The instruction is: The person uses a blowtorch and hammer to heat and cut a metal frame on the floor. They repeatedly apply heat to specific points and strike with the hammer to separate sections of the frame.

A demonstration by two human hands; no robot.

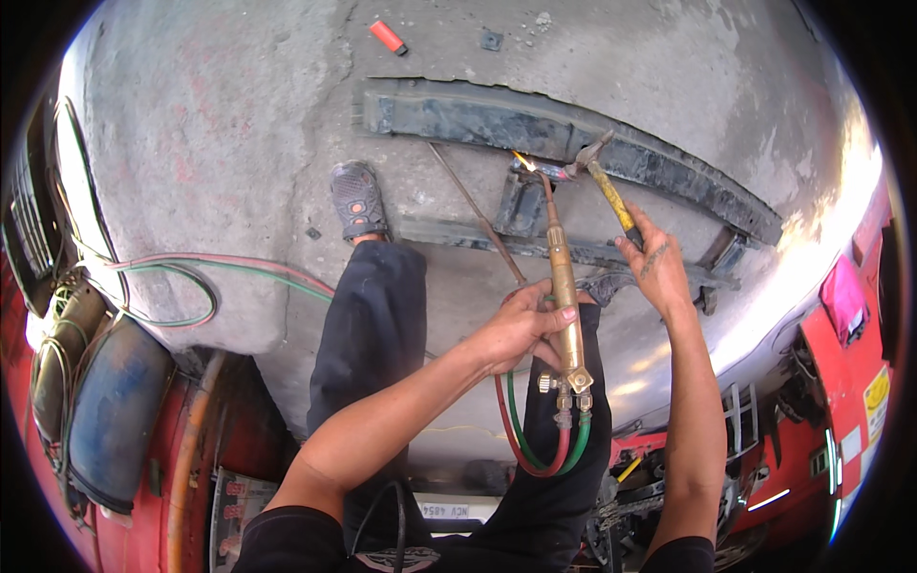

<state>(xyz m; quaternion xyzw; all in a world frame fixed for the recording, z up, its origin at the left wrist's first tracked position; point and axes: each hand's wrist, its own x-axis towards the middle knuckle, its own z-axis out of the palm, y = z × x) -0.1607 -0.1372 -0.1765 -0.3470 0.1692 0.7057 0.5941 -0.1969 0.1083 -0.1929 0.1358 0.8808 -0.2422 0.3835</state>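
Note:
My left hand [530, 328] is wrapped round a brass gas torch [561, 263], whose bent tip points away from me. A small yellow flame [522, 160] burns at the tip, close to a dark metal bracket [522, 202] on the steel frame. My right hand [659, 263] grips a hammer [609, 196] by its yellow and black handle. The hammer's head rests at or just above the near edge of the long dark steel beam [468, 113], right of the flame; contact cannot be told. A thin metal rod [478, 215] slants between the beam and my left hand.
Red and green hoses [229, 263] run from the torch and over the concrete floor at left. Blue gas cylinder [119, 411] lies at lower left. A red lighter-like object [389, 38] lies beyond the beam. My shoe [357, 201] stands beside the frame; red vehicle parts [841, 382] are at right.

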